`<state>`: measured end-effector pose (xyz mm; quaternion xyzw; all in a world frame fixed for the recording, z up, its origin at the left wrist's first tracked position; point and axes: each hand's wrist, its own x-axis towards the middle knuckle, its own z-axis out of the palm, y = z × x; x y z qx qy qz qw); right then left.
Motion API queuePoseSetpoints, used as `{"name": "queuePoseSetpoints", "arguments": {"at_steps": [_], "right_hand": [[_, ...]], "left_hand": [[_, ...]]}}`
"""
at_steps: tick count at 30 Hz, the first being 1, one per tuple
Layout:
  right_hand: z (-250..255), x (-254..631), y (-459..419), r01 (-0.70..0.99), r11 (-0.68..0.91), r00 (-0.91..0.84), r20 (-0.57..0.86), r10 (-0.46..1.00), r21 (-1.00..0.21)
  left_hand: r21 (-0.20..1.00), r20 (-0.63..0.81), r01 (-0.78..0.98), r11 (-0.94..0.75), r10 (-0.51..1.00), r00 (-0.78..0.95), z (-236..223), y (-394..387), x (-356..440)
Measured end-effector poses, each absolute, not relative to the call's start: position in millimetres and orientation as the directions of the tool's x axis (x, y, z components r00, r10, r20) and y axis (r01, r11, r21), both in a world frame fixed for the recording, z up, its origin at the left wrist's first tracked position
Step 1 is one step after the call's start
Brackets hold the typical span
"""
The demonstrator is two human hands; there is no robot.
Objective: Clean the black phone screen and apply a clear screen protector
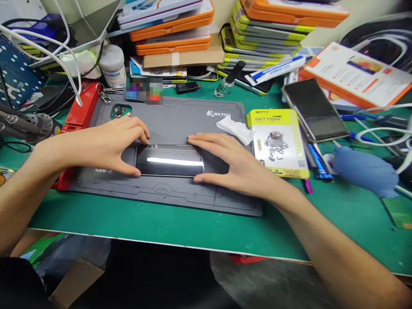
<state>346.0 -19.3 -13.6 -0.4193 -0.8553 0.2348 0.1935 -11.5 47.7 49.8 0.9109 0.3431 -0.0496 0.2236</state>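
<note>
A smartphone (170,162) with a glossy dark screen lies lengthwise on the grey work mat (180,116), a bright light strip reflected in its glass. My left hand (112,143) grips its left end, thumb at the near corner and fingers curled by the far edge. At the other end, my right hand (228,163) spans the phone between thumb and fingers. Just beyond the right hand is a crumpled white wipe (236,129). Beside it sits a yellow and white battery box (277,143). The phone's underside is hidden.
A red holder (82,107) borders the mat on the left. Behind stand a white jar (112,66), a small glass bottle (227,81) and stacked orange cases (174,25). Rightward lie another phone (313,109), a blue air blower (365,169) and cables. The green tabletop's front edge is near me.
</note>
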Motion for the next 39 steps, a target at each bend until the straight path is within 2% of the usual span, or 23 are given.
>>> {"name": "queuePoseSetpoints", "arguments": {"at_steps": [6,14,25,34,39], "right_hand": [[-13.8,345.9,-19.1,0.623,0.544,-0.579,0.137,0.804,-0.561],[-16.4,346.8,-18.8,0.604,0.572,-0.586,0.177,0.790,-0.554],[-16.0,347.6,-19.7,0.602,0.566,-0.597,0.154,0.788,-0.564],[-21.5,345.1,-18.6,0.612,0.566,-0.604,0.136,0.785,-0.553],[-20.9,343.9,-19.5,0.621,0.566,-0.594,0.145,0.791,-0.542]], "left_hand": [[0.336,-0.232,0.632,-0.699,0.589,0.774,47.7,48.4,-12.5],[0.347,-0.206,0.625,-0.699,0.594,0.778,45.9,47.7,-12.5],[0.365,-0.189,0.619,-0.696,0.596,0.781,42.4,46.8,-8.7],[0.312,-0.272,0.641,-0.701,0.581,0.767,51.8,38.4,-7.0],[0.297,-0.253,0.637,-0.711,0.585,0.771,46.1,37.3,-4.1]]}}
